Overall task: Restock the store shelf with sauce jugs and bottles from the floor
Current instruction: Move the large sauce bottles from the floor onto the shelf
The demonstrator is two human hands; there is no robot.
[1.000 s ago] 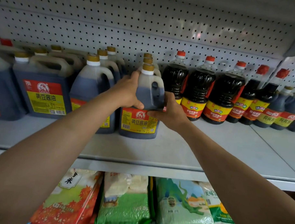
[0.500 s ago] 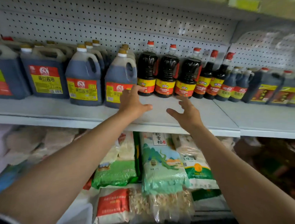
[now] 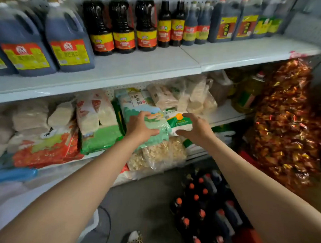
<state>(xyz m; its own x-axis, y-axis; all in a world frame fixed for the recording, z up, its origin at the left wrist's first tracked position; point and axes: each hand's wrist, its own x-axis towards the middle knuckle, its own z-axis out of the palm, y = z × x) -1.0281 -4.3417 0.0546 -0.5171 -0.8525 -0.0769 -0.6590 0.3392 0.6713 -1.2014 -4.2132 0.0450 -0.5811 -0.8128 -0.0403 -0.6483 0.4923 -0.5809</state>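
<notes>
Both hands empty, fingers loosely spread, left hand (image 3: 140,127) and right hand (image 3: 196,129) apart before rice bags; drop to floor bottles (image 3: 200,202) (red-capped), grip low, fill shelf (image 3: 140,69) front.

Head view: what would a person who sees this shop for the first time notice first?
Two bare arms reach forward, the left hand and the right hand open in front of the rice bags on the lower shelf. Above them, dark sauce jugs and bottles line the upper shelf. At lower right, more bottles with orange caps stand on the floor.
</notes>
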